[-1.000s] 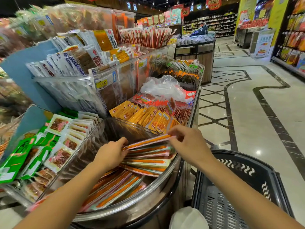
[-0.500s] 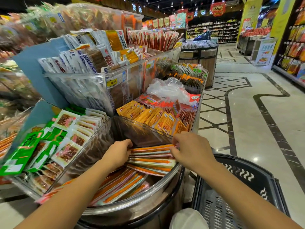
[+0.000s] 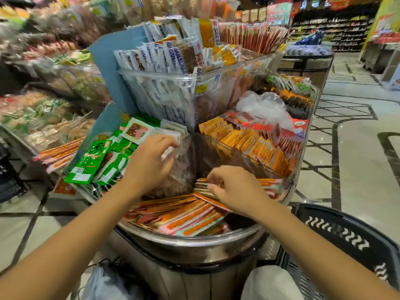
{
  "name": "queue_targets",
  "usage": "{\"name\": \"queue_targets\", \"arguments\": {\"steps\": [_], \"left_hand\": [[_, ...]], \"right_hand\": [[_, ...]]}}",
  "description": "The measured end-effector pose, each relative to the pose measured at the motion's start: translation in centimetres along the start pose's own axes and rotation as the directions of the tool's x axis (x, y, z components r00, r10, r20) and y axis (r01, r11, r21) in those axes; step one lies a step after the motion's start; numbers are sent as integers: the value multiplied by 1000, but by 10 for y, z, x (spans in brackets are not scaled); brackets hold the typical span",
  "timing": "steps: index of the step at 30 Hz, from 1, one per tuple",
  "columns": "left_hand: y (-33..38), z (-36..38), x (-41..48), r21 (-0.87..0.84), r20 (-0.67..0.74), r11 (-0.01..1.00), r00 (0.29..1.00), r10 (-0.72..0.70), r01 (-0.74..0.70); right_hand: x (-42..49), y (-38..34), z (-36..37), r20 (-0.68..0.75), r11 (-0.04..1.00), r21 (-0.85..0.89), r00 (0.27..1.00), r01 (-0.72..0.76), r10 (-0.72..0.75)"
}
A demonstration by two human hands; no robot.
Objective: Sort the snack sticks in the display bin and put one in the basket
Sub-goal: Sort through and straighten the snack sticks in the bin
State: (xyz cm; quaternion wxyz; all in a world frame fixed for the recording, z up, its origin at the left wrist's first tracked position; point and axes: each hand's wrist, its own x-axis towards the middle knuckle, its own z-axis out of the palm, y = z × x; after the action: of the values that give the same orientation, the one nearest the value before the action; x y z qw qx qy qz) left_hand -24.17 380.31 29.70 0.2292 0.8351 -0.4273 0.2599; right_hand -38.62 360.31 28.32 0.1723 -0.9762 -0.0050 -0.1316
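Observation:
Long orange and pink snack sticks [image 3: 184, 215] lie fanned in the front compartment of the round clear display bin [image 3: 194, 241]. My right hand [image 3: 236, 191] reaches into that compartment, its curled fingers pinching the ends of a stack of sticks [image 3: 201, 187] at the back. My left hand [image 3: 151, 159] is raised over the clear divider, fingers spread and relaxed, touching the white packets [image 3: 173, 131] in the left compartment. The dark plastic basket [image 3: 346, 234] stands on the floor at the lower right, below my right forearm.
Green packets [image 3: 95, 159] fill the left compartment, yellow and red packets [image 3: 255, 141] the right one. Tall white packets [image 3: 164, 61] stand in an upper clear bin. A white plastic bag [image 3: 262, 107] lies on the right packets. Tiled floor [image 3: 357, 148] stretches to the right.
My left hand has lifted off the snack sticks and moved up-left to the divider and white packets. My right hand has shifted left along the stack. The view has swung to the left.

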Motion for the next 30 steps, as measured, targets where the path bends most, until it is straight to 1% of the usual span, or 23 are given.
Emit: {"name": "queue_targets", "arguments": {"steps": [2, 4, 5, 6, 8, 16, 19, 21, 23, 25, 26, 28, 30], "left_hand": [[-16, -2, -12, 49, 31, 999, 999, -21, 19], [-27, 2, -23, 64, 76, 995, 993, -85, 80], [-30, 4, -27, 39, 89, 991, 988, -128, 125], [-32, 6, -30, 14, 96, 987, 982, -161, 160], [-32, 9, -31, 5, 91, 983, 979, -183, 183], [-31, 11, -33, -14, 78, 981, 978, -194, 195], [-30, 9, -32, -14, 71, 981, 978, -194, 196], [-30, 9, -32, -18, 71, 980, 978, -195, 197], [-30, 9, -33, -23, 67, 980, 978, -196, 198], [-30, 9, -32, -21, 64, 980, 978, -198, 200], [-29, 8, -32, -16, 64, 979, 977, -203, 204], [-28, 8, -32, -9, 71, 977, 975, -211, 212], [-27, 9, -32, 12, 70, 980, 978, -199, 198]], "right_hand": [[11, -12, 11, 137, 998, 41, 989, 41, -46], [19, -21, 21, 326, 993, 75, 939, 94, -113], [21, -24, 26, 401, 990, 82, 905, 117, -140], [22, -26, 32, 450, 987, 84, 879, 134, -158], [21, -26, 40, 474, 983, 92, 861, 162, -186], [20, -22, 47, 401, 965, 119, 878, 233, -261], [21, -21, 49, 385, 965, 113, 885, 236, -262], [20, -21, 50, 339, 961, 154, 901, 229, -269], [18, -21, 48, 245, 944, 252, 930, 212, -274], [15, -24, 42, 141, 903, 401, 963, 156, -229], [13, -26, 37, 87, 865, 486, 978, 122, -187], [13, -27, 26, -46, 756, 650, 997, 77, -62], [16, -24, 13, -178, 625, 777, 979, 78, 100]]}}
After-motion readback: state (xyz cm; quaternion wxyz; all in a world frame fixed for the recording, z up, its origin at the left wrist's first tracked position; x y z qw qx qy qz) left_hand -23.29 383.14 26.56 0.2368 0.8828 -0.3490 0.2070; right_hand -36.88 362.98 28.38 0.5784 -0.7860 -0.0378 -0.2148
